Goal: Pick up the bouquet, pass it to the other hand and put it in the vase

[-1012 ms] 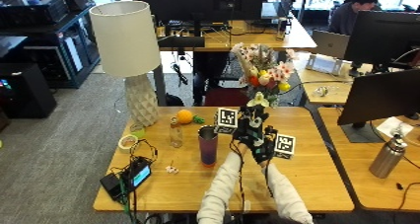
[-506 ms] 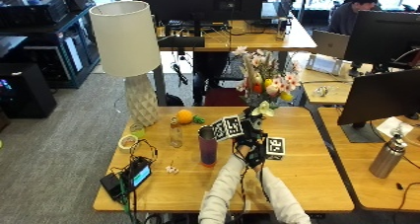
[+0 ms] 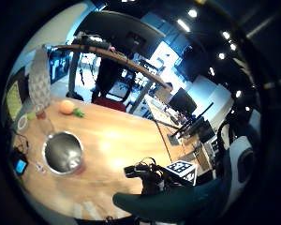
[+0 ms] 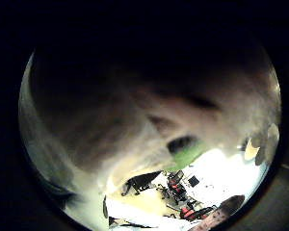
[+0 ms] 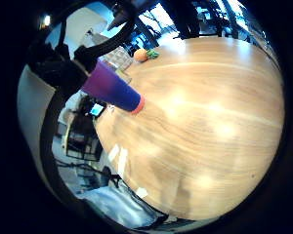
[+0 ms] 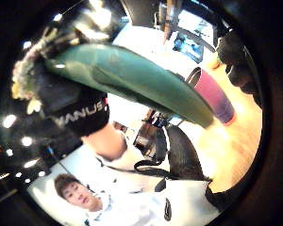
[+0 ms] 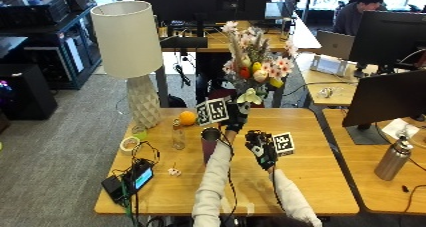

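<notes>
Bouquet raised in the left hand beside the vase

The left hand [image 7: 234, 118] grips the mixed-flower bouquet [image 7: 256, 69] stems above the purple metal vase [image 7: 210, 142]; the right hand [image 7: 261, 148] hovers just beside, fingers relaxed, above the wooden desk [image 7: 313, 172].

Wooden tabletop [image 7: 313, 187] before me, on grey carpet [image 7: 60, 137]. White lamp [image 7: 130, 47] at its far left corner. Second desk [image 7: 219, 42] beyond, dark monitors [image 7: 389, 94] to my right, black shelving [image 7: 40, 17] far left.
</notes>
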Tool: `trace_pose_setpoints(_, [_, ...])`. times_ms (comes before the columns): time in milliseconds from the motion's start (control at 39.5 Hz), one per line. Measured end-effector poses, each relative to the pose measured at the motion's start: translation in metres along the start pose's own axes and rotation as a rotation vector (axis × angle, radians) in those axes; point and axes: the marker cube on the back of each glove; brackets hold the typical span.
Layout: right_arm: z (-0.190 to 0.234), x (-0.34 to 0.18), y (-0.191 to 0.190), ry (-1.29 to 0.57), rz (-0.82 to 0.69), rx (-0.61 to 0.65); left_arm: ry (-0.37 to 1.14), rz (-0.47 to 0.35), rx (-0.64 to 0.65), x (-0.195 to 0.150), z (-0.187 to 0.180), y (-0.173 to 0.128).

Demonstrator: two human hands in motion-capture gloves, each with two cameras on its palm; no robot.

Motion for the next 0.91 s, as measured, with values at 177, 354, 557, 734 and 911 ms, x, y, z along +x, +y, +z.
trace_pose_setpoints(177, [-0.018, -0.039, 0.01, 0.041, -0.05, 0.052, -0.036, 0.048, 0.124, 0.007, -0.044, -0.039])
trace_pose_setpoints(354, [-0.031, -0.035, 0.012, 0.031, -0.085, 0.051, -0.049, 0.062, 0.225, 0.001, -0.08, -0.065])
trace_pose_setpoints(557, [-0.044, -0.029, 0.018, -0.024, 0.019, 0.068, -0.039, 0.005, 0.326, -0.042, -0.101, -0.08])
trace_pose_setpoints(734, [-0.049, -0.014, 0.019, 0.101, 0.068, 0.1, -0.038, -0.045, 0.34, -0.102, -0.096, -0.071])
trace_pose_setpoints(911, [-0.045, -0.001, 0.021, 0.02, -0.029, 0.066, -0.019, -0.094, 0.089, -0.168, -0.078, -0.025])
